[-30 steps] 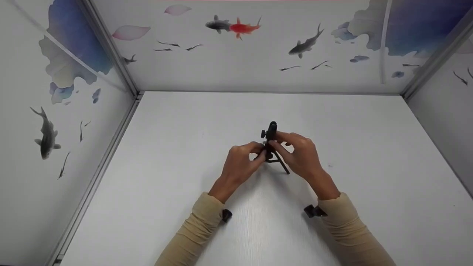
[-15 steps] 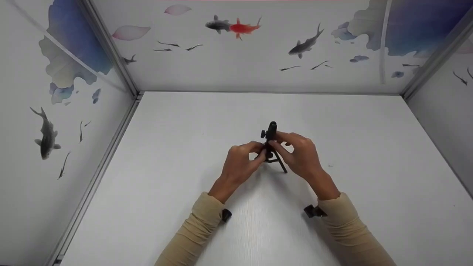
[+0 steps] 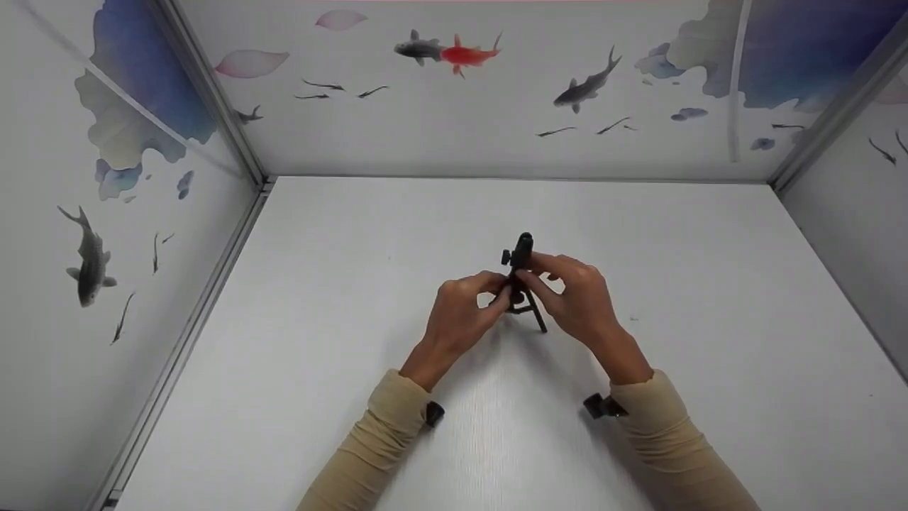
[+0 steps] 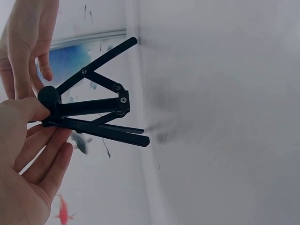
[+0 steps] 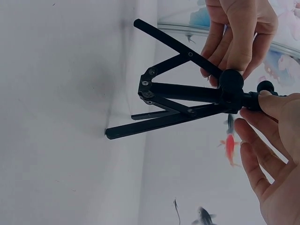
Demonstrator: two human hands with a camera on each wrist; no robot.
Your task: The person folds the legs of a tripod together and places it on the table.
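Note:
A small black tripod (image 3: pixel 523 250) is held upright between both hands, near the middle of the white table (image 3: pixel 355 234). My left hand (image 3: pixel 456 312) pinches it low, at the hub where the legs meet; in the left wrist view the thumb lies beside a round knob (image 4: pixel 48 97). Higher up, my right hand (image 3: pixel 585 301) grips the column between thumb and fingers, close to a smaller knob (image 5: pixel 265 86). The three legs (image 5: pixel 154 128) are spread, joined by hinged braces to the centre post (image 5: pixel 185 92). Fingers hide part of the hub.
White panels (image 3: pixel 454 135) printed with fish and blue shapes enclose the table at the back and sides. Metal rails (image 3: pixel 220 255) run along their edges. A small black camera is strapped at each sleeve cuff (image 3: pixel 401 397).
The near tripod leg's foot has shifted slightly left in the head view, as if the legs have turned a little. Both hands stay almost in place, keeping their grip.

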